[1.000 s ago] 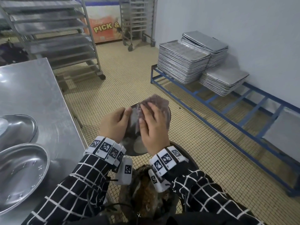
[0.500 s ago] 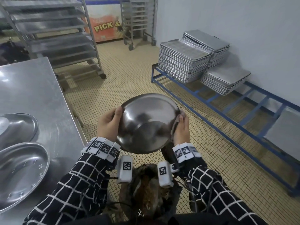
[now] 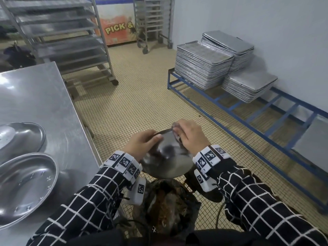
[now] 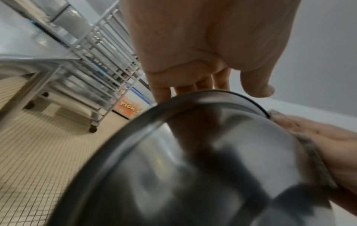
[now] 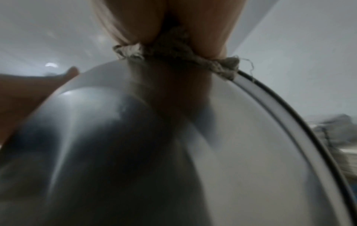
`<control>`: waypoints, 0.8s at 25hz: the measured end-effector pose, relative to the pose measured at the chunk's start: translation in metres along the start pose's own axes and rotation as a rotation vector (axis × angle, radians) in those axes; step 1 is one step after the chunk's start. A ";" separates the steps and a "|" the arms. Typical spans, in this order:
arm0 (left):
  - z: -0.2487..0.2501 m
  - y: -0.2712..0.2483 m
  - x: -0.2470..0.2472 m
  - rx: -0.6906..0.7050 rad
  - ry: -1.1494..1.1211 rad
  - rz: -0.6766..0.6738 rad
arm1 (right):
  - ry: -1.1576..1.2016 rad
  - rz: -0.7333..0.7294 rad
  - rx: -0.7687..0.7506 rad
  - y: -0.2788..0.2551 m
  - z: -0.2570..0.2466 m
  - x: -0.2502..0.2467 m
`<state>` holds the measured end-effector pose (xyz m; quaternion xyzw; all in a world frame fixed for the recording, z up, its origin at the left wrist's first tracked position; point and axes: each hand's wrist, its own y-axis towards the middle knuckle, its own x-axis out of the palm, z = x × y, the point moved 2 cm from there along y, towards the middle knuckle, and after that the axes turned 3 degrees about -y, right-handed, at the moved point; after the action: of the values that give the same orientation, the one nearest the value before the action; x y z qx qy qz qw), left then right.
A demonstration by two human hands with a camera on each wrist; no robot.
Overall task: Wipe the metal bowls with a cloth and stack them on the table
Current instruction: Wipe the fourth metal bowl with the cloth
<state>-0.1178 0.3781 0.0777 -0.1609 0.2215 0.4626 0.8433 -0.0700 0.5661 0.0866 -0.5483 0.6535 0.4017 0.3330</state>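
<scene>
I hold a metal bowl (image 3: 166,157) in front of me above the tiled floor, its outer side turned up toward me. My left hand (image 3: 142,142) grips the bowl's left rim (image 4: 193,100), thumb on the outside. My right hand (image 3: 190,137) presses a greyish cloth (image 3: 176,134) against the bowl's far right edge; in the right wrist view the frayed cloth (image 5: 179,52) is bunched under the fingers on the bowl (image 5: 173,152). Two more metal bowls (image 3: 23,187) (image 3: 19,137) lie on the steel table (image 3: 39,100) at my left.
A dark bin (image 3: 165,208) stands on the floor under my arms. Stacks of metal trays (image 3: 202,66) sit on a blue frame (image 3: 248,121) along the right wall. Wheeled tray racks (image 3: 67,39) stand behind the table.
The bowl has tipped from facing me to lying flatter and lower. My right hand moved from the bowl's right rim onto its far edge with the cloth.
</scene>
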 end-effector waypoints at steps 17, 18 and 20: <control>0.002 -0.004 -0.015 -0.070 -0.328 0.464 | 0.488 0.462 0.516 -0.027 0.014 0.038; 0.001 -0.004 -0.015 -0.086 -0.337 0.474 | 0.459 0.465 0.517 -0.030 0.015 0.036; 0.004 -0.005 -0.014 -0.096 -0.317 0.469 | 0.402 0.534 0.345 -0.032 0.002 0.029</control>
<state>-0.1189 0.3678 0.0890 -0.0707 0.0958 0.6744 0.7288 -0.0438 0.5524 0.0557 -0.3621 0.8839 0.2428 0.1692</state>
